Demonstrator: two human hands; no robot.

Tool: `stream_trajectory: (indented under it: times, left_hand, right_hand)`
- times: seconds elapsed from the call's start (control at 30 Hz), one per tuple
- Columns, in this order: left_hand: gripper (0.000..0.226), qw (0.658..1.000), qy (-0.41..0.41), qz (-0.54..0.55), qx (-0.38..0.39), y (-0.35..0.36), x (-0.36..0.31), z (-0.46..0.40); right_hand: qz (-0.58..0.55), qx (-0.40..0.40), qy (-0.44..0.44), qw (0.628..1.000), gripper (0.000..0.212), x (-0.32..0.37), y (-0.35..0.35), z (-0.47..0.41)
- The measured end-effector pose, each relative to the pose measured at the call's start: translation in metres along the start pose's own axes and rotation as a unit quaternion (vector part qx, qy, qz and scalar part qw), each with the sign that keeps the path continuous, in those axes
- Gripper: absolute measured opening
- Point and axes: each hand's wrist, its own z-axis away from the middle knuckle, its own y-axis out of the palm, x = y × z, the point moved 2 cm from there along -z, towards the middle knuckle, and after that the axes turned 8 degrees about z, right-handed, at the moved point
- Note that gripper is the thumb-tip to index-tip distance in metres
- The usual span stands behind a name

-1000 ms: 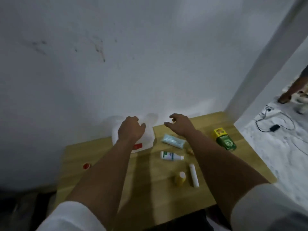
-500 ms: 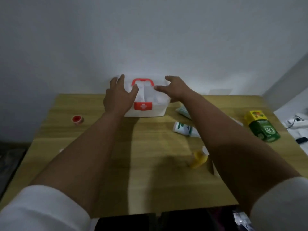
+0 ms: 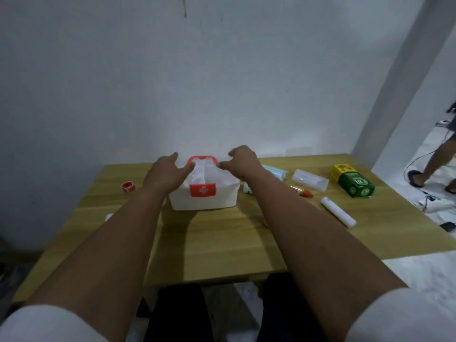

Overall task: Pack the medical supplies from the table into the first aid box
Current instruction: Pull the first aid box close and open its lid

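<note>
The white first aid box, with a red handle and a red cross latch, stands at the back middle of the wooden table. My left hand grips the left side of its translucent lid. My right hand grips the right side, thumb by the handle. Right of the box lie a light blue mask pack, a clear tube, a red-capped item, a white tube and a green and yellow carton. My right arm partly hides a white bottle. A red tape roll sits to the left.
A bare wall rises right behind the table. To the right, on the white floor, are a power strip with cables and another person's legs. A small white item lies at the table's left edge.
Both hands went from hovering over the box to resting on its lid and stay there. The camera swung, so the box and table now sit centred and nearer.
</note>
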Motion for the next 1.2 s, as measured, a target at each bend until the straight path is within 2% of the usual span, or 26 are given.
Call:
stream_trajectory:
  times: [0.17,0.37,0.5,0.63,0.87,0.97,1.07,1.2]
  left_hand:
    - [0.079,1.0,-0.005,0.006,0.018,-0.006,-0.004,0.032]
    - [0.082,0.999,-0.014,0.029,0.017,-0.003,0.0,0.054]
    - [0.079,0.996,-0.028,0.087,-0.013,-0.001,0.0,0.061]
    - [0.075,0.994,-0.035,0.097,-0.021,0.0,-0.001,0.061]
    - [0.074,0.992,-0.05,0.108,-0.036,0.005,0.001,0.063]
    - [0.073,0.992,-0.049,0.107,-0.042,0.006,0.001,0.059]
    - [0.073,0.993,-0.048,0.096,-0.049,0.009,0.002,0.057]
    - [0.074,0.994,-0.047,0.09,-0.044,0.009,0.002,0.057]
  right_hand:
    - [0.055,-0.034,-0.009,0.998,0.042,-0.001,0.001,0.034]
    - [0.093,-0.052,-0.032,0.994,0.05,-0.005,0.0,0.058]
    - [0.06,-0.097,-0.077,0.991,0.04,-0.01,0.004,0.074]
    - [0.067,-0.173,-0.171,0.968,0.024,-0.008,0.019,0.085]
    - [0.089,-0.171,-0.225,0.955,0.034,-0.01,0.03,0.095]
    - [0.111,-0.153,-0.239,0.952,0.054,-0.015,0.034,0.096]
    - [0.19,-0.141,-0.264,0.935,0.076,-0.021,0.044,0.096]
    - [0.244,-0.129,-0.287,0.917,0.086,-0.027,0.054,0.095]
